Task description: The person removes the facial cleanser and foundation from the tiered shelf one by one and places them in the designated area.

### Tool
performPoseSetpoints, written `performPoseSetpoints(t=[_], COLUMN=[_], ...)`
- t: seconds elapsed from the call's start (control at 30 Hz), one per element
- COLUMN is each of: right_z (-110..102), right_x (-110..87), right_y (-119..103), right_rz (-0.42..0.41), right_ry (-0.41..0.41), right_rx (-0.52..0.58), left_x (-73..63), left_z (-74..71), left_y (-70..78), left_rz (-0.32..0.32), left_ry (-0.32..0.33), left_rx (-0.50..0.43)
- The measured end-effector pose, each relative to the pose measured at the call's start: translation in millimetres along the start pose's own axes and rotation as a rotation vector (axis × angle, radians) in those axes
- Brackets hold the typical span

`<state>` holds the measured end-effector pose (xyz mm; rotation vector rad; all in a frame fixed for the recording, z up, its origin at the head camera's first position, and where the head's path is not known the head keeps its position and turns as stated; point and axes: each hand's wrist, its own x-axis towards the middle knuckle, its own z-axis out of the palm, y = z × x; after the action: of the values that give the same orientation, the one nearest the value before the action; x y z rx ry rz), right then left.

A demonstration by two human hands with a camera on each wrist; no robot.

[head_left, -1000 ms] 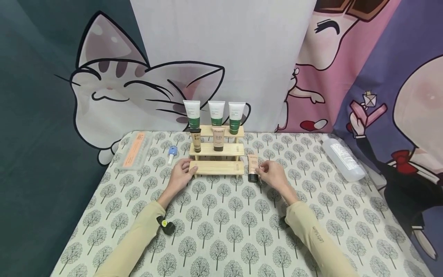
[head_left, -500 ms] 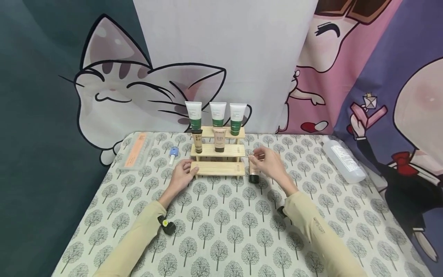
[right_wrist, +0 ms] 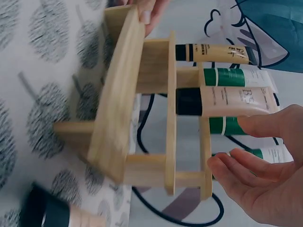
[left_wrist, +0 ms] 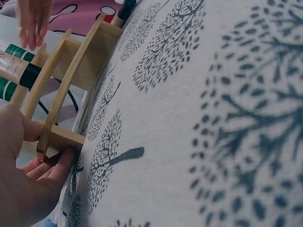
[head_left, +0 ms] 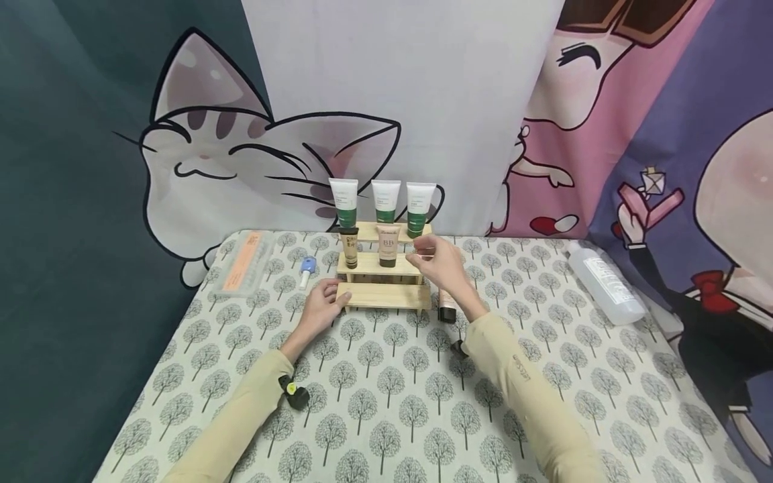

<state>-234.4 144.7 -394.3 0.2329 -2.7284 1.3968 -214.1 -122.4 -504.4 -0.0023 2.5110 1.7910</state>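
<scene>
A three-tier wooden display rack (head_left: 384,296) stands on the table. My left hand (head_left: 320,305) grips the left end of its lowest shelf, with the thumb on top and fingers below in the left wrist view. My right hand (head_left: 439,263) is held by the right end of the middle shelf, fingers bent loosely around nothing. Close to its thumb in the right wrist view is a pink BB cream tube (right_wrist: 236,100), standing on the middle shelf beside a slim gold tube (head_left: 350,248). A second pink tube (head_left: 447,307) with a black cap lies right of the rack, partly hidden by my right hand.
White-and-green tubes (head_left: 419,209) stand along the top shelf. To the left lie a clear plastic case (head_left: 244,263) with an orange label and a small blue-and-white item (head_left: 307,272). A large clear bottle (head_left: 606,282) lies far right. A printed curtain hangs behind.
My right hand has left the pink tube lying on the table and moved up and left to the middle shelf's right end. My left hand keeps its grip on the rack.
</scene>
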Motion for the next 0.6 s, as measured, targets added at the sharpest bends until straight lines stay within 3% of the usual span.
performPoseSetpoints(t=[0.33, 0.6], right_z=[25, 35], right_x=[15.4, 20.9], right_y=[-10, -13], right_rz=[0.001, 0.0], right_ry=[-0.035, -0.019], right_rx=[0.076, 0.082], left_x=[-2.9, -1.6], left_z=[0.4, -0.4], left_y=[0.6, 0.3], left_rz=[0.004, 0.007], left_ry=[-0.003, 0.002], left_rx=[-0.006, -0.006])
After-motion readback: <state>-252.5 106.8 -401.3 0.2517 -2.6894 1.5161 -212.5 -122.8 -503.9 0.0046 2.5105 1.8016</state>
